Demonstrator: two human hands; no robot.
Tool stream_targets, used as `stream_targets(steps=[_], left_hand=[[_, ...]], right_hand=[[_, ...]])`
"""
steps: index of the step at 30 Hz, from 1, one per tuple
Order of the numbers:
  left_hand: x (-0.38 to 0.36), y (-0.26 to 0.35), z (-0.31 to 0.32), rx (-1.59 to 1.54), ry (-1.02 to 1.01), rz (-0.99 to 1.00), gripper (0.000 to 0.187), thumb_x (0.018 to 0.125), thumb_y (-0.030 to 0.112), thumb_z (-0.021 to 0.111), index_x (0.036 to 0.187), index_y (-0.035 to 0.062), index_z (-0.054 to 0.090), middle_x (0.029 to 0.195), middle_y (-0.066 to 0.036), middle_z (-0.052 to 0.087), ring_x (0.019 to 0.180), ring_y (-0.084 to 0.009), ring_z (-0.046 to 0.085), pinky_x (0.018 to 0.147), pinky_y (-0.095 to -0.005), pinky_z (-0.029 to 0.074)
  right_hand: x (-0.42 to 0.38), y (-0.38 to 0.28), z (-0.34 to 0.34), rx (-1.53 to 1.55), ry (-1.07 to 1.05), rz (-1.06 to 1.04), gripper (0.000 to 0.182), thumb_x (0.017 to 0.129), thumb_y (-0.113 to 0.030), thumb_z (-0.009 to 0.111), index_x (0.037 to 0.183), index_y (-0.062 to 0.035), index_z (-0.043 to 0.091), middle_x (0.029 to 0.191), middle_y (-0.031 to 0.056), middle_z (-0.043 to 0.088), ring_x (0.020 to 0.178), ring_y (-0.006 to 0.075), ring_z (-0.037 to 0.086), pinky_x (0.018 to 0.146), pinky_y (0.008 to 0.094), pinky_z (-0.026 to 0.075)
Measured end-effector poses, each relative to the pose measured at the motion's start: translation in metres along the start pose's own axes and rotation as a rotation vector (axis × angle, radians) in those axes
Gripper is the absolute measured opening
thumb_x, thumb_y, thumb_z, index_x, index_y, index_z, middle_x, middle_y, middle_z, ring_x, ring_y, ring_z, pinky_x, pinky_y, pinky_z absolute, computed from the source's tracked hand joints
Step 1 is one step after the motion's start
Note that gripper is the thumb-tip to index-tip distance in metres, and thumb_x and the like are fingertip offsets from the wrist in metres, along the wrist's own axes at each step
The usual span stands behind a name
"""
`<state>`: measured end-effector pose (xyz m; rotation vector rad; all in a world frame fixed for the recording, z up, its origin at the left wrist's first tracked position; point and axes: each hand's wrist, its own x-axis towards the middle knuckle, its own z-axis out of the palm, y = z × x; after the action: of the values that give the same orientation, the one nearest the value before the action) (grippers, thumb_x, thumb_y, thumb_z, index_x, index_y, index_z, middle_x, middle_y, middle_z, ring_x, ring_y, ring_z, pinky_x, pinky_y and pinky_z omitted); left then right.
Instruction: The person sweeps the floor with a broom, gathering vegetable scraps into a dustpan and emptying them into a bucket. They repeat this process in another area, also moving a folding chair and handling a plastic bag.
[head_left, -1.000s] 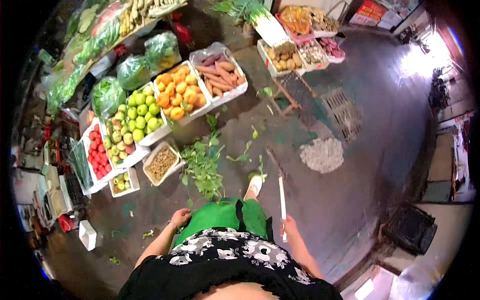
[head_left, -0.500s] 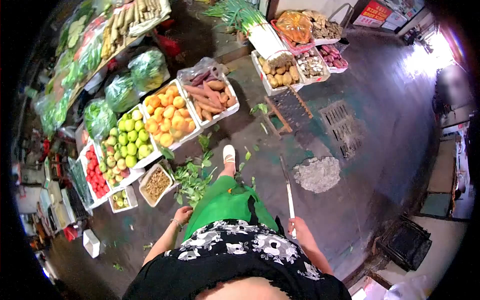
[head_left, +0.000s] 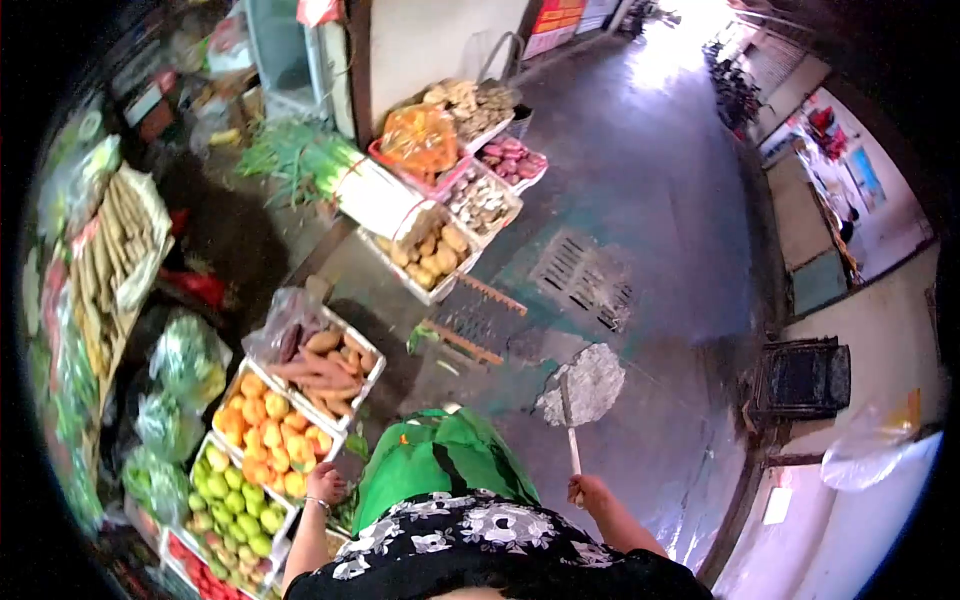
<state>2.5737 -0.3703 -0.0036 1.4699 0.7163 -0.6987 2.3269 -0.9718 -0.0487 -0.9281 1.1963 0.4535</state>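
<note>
My right hand is closed round the white handle of a long, thin tool. The tool's dark, narrow end points forward over a pale rough patch on the floor. My left hand, with a bracelet at the wrist, hangs near the orange fruit and the green fruit. Its fingers are curled and too small to read clearly; whether they hold anything cannot be made out. Green trousers show between my hands.
Ahead on the left stand boxes of sweet potatoes, potatoes and mushrooms. A metal grate and a dark slatted mat lie on the floor. A black chair stands by the right wall.
The view has turned right and moved forward, so the produce boxes sit lower and further left. The tool in my right hand now reaches over the pale patch.
</note>
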Motion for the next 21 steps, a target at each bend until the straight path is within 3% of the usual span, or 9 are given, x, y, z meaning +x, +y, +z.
stream_targets(steps=[2, 3, 5, 9, 12, 14, 17, 18, 21], left_hand=[[0.028, 0.022, -0.002, 0.093, 0.033, 0.045, 0.031, 0.083, 0.01, 0.05, 0.113, 0.0018, 0.049, 0.077, -0.01, 0.06, 0.056, -0.0185, 0.059, 0.04, -0.0295, 0.047], [0.038, 0.031, -0.001, 0.144, 0.025, 0.057, 0.032, 0.083, 0.01, 0.049, 0.113, 0.0015, 0.049, 0.077, -0.011, 0.06, 0.056, -0.0185, 0.059, 0.04, -0.0293, 0.047], [0.051, 0.045, 0.003, 0.191, 0.002, 0.035, 0.032, 0.084, 0.011, 0.048, 0.114, 0.0017, 0.047, 0.077, -0.011, 0.06, 0.055, -0.0184, 0.059, 0.041, -0.029, 0.046], [0.075, 0.042, 0.013, 0.173, -0.041, -0.009, 0.031, 0.082, 0.007, 0.048, 0.113, 0.0033, 0.046, 0.073, -0.014, 0.058, 0.054, -0.021, 0.058, 0.038, -0.0287, 0.042], [0.067, 0.04, 0.019, 0.154, -0.084, -0.022, 0.031, 0.081, 0.006, 0.05, 0.112, 0.0028, 0.047, 0.073, -0.015, 0.058, 0.051, -0.0229, 0.058, 0.038, -0.0299, 0.043], [0.056, 0.037, 0.02, 0.167, -0.074, -0.02, 0.029, 0.081, 0.006, 0.051, 0.11, 0.0019, 0.048, 0.072, -0.014, 0.058, 0.053, -0.0237, 0.059, 0.041, -0.0321, 0.046], [0.049, 0.012, 0.013, 0.015, 0.041, -0.023, 0.025, 0.08, 0.006, 0.051, 0.105, 0.0033, 0.05, 0.065, -0.011, 0.057, 0.048, -0.0215, 0.056, 0.04, -0.0326, 0.047], [0.04, 0.014, 0.011, 0.12, -0.037, 0.044, 0.025, 0.078, 0.005, 0.051, 0.103, 0.004, 0.051, 0.063, -0.01, 0.055, 0.046, -0.0202, 0.053, 0.041, -0.0324, 0.046], [0.072, -0.068, -0.001, -0.046, 0.091, -0.038, 0.024, 0.076, 0.003, 0.052, 0.099, -0.0008, 0.054, 0.067, -0.013, 0.058, 0.051, -0.0226, 0.057, 0.044, -0.0338, 0.048]], right_hand=[[-0.012, -0.012, 0.028, -0.02, 0.145, 0.061, 0.022, 0.084, -0.012, 0.047, 0.065, -0.0083, 0.037, 0.052, 0.0016, 0.037, 0.038, 0.0121, 0.034, 0.035, 0.027, 0.032], [-0.011, -0.014, 0.033, -0.009, 0.15, 0.056, 0.022, 0.084, -0.012, 0.047, 0.065, -0.0083, 0.037, 0.052, 0.0016, 0.037, 0.038, 0.0121, 0.034, 0.035, 0.027, 0.032], [-0.011, -0.019, 0.04, 0.075, 0.045, 0.07, 0.026, 0.078, -0.023, 0.054, 0.059, -0.0061, 0.053, 0.053, 0.0066, 0.051, 0.042, 0.0195, 0.047, 0.039, 0.0319, 0.036], [-0.015, -0.042, 0.063, 0.088, 0.065, 0.13, 0.024, 0.077, -0.02, 0.055, 0.058, -0.0055, 0.052, 0.052, 0.0065, 0.051, 0.042, 0.0198, 0.048, 0.039, 0.0328, 0.036], [-0.037, -0.086, 0.092, 0.009, 0.076, -0.006, 0.022, 0.078, -0.019, 0.054, 0.061, -0.0049, 0.053, 0.052, 0.006, 0.049, 0.043, 0.0194, 0.048, 0.039, 0.0329, 0.036], [-0.05, -0.129, 0.117, -0.371, 0.203, -0.146, 0.016, 0.079, -0.011, 0.05, 0.064, -0.0053, 0.045, 0.047, 0.0066, 0.043, 0.034, 0.019, 0.042, 0.034, 0.0321, 0.036], [-0.03, -0.174, 0.119, -0.214, 0.155, -0.306, 0.013, 0.076, -0.01, 0.051, 0.067, -0.0029, 0.047, 0.046, 0.0085, 0.045, 0.033, 0.0206, 0.042, 0.034, 0.0337, 0.036], [-0.024, -0.192, 0.122, -0.215, 0.149, -0.314, 0.013, 0.076, -0.01, 0.051, 0.067, -0.0029, 0.047, 0.046, 0.0085, 0.045, 0.033, 0.0206, 0.042, 0.034, 0.0337, 0.036], [-0.012, -0.241, 0.131, -0.174, 0.162, -0.413, 0.006, 0.075, -0.005, 0.049, 0.07, -0.0036, 0.046, 0.048, 0.0066, 0.044, 0.034, 0.0193, 0.042, 0.034, 0.0329, 0.035]])
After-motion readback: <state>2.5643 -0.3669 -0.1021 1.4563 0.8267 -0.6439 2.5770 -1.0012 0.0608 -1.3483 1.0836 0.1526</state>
